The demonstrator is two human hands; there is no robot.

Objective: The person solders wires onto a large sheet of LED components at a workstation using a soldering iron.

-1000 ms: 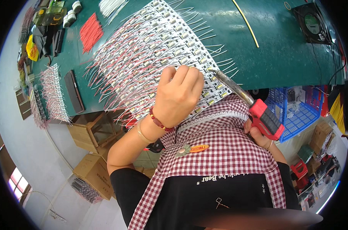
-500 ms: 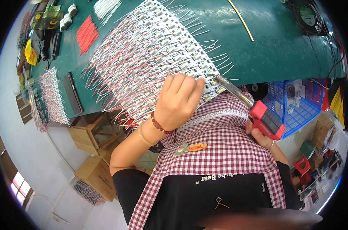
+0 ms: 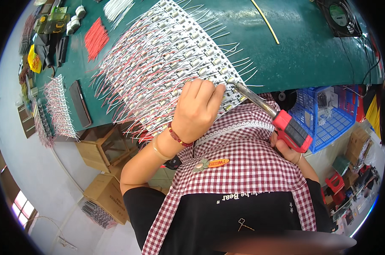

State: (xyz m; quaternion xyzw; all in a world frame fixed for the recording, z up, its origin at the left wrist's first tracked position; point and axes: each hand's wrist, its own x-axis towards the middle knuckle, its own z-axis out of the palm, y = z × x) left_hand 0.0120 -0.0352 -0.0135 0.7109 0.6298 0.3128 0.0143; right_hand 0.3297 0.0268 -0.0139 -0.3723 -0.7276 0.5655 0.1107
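A white circuit board panel point(image 3: 205, 57) lies on the green table, bristling with thin red and white wires and rows of pale components. Over its near right part, my left hand point(image 3: 196, 108) is closed, fingertips pinched at the board; whatever they pinch is hidden. My right hand point(image 3: 286, 151) is wrapped round the handle of a red and black soldering iron point(image 3: 292, 131). The iron's metal tip meets the board near its right edge, just right of my left fingertips.
Bundles of red wires point(image 3: 96, 39) and white wires point(image 3: 117, 10) lie at the far left. A smaller wired panel point(image 3: 59, 106) sits beside a dark bar point(image 3: 80, 104). A blue basket point(image 3: 334, 127) stands below the table's right edge; a black fan point(image 3: 339, 18) is at the far right.
The soldering iron and my right hand have shifted slightly left and up. My left hand has moved a little up and left, still pinched at the board.
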